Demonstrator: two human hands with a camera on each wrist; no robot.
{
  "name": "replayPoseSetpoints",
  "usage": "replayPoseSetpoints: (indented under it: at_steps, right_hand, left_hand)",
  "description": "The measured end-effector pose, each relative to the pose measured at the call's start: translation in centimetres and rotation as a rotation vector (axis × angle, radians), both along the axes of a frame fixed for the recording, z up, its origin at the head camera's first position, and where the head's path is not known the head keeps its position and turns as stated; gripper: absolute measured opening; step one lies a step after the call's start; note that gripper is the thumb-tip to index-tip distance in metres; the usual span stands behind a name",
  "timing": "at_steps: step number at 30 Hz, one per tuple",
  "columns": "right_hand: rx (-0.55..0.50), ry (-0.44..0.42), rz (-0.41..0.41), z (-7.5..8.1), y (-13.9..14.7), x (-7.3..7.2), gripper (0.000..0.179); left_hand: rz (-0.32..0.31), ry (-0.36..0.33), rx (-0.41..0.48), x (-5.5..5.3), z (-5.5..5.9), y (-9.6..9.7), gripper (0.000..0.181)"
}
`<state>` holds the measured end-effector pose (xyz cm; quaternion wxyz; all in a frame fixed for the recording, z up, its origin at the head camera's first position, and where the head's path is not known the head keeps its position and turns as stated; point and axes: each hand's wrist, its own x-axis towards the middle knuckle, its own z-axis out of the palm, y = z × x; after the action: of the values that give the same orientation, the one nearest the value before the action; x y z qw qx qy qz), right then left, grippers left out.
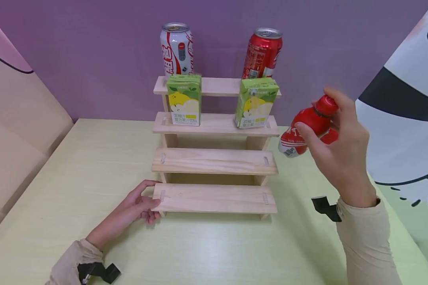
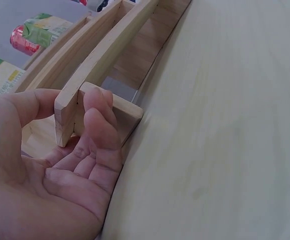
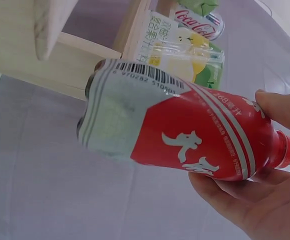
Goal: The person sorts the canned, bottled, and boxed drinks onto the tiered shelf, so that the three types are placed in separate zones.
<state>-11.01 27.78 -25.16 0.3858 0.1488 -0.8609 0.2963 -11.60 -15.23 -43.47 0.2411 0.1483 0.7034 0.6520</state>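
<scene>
My right hand (image 1: 342, 146) grips a small red plastic bottle (image 1: 312, 122) near its capped end, in the air to the right of a wooden stepped shelf (image 1: 214, 198). The bottle (image 3: 180, 130) is tilted, its base toward the shelf in the right wrist view. At the shelf's lowest step, my left hand (image 1: 140, 204) holds the left end, thumb on the board's edge. In the left wrist view, that hand (image 2: 70, 175) has its fingers bent around the board end (image 2: 67, 115). Two green juice cartons, the left one (image 1: 184, 101) and the right one (image 1: 256, 103), stand on the third step.
On the top step stand a white cola can (image 1: 177, 49) at left and a red cola can (image 1: 262, 53) at right. Behind the shelf is a purple wall (image 1: 110, 59). A printed panel (image 1: 403, 118) rises at the right, above the pale tabletop (image 1: 199, 253).
</scene>
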Motion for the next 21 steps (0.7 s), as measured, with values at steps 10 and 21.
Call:
replayPoseSetpoints:
  at_steps: [10, 21]
  right_hand:
    - [0.063, 0.037, -0.009, 1.0, 0.8, 1.7, 0.079]
    - [0.064, 0.062, 0.003, 0.8, 0.3, 2.8, 0.071]
  left_hand:
    - [0.005, -0.009, -0.002, 0.0, -0.2, -0.3, 0.046]
    - [-0.004, -0.018, 0.026, -0.2, -0.2, -0.3, 0.045]
